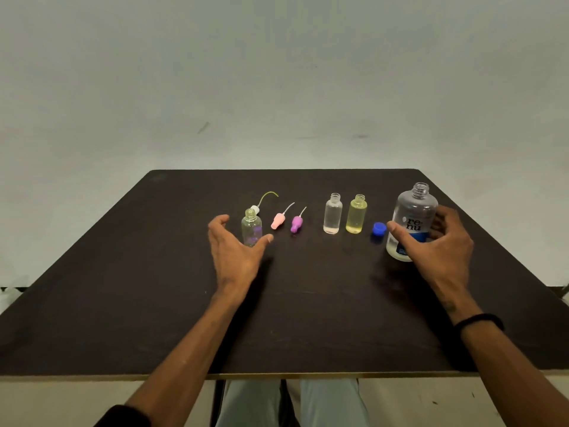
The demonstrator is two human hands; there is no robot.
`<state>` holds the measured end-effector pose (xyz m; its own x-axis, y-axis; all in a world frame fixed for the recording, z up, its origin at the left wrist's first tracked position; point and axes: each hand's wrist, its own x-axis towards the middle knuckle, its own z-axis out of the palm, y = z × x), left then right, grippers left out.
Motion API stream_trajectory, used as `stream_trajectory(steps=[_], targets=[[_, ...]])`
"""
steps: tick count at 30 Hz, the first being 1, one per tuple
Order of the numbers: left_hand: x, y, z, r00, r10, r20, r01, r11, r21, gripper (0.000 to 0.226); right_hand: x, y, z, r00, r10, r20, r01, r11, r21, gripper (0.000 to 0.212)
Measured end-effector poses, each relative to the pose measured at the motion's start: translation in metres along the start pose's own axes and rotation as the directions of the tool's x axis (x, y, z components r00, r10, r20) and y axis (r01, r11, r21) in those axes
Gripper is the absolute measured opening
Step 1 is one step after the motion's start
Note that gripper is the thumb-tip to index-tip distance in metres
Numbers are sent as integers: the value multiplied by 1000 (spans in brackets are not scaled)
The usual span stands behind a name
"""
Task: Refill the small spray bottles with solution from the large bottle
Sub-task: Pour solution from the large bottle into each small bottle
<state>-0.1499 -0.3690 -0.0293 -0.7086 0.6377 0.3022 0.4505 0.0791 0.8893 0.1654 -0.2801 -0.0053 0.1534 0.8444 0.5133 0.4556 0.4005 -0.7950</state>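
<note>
My left hand (234,251) spreads open around a small bottle (251,227); my right hand (437,245) cups open beside the uncapped large bottle (412,220).

Left hand (237,251) spread beside small bottle (251,227); right hand (437,241) around large bottle (412,223).

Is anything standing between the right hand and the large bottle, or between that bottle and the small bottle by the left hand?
Nothing blocks the right hand; it is open around the large bottle. Toward the leftmost small bottle, the blue cap, two open small bottles and two spray tops stand in between, so lift over them.
</note>
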Motion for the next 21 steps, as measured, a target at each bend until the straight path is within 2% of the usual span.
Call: stream_trajectory(steps=[5, 10, 12, 16, 18, 21], targets=[[0, -4, -2, 999, 51, -6, -51, 991, -126, 52, -4, 4, 0, 1000, -28, -4, 28, 1000, -13, 84], [-16, 25, 0, 964, 215, 156, -150, 926, -347, 44, 3, -4, -5, 989, -146, 3, 146, 989, -36, 83], [-26, 35, 10, 925, 260, 276, -131, 903, -410, 45, 5, -7, -10, 978, -200, 62, 206, 974, -94, 83], [-52, 54, 43, 791, 339, 510, -83, 885, -458, 62, 5, -4, -26, 942, -303, 143, 327, 924, -197, 81], [-62, 61, 60, 760, 368, 536, -85, 874, -479, 64, 6, -1, -34, 923, -352, 158, 381, 893, -238, 81], [-66, 62, 76, 718, 412, 560, -117, 866, -487, 56, 9, 4, -44, 895, -409, 181, 445, 854, -269, 82]])
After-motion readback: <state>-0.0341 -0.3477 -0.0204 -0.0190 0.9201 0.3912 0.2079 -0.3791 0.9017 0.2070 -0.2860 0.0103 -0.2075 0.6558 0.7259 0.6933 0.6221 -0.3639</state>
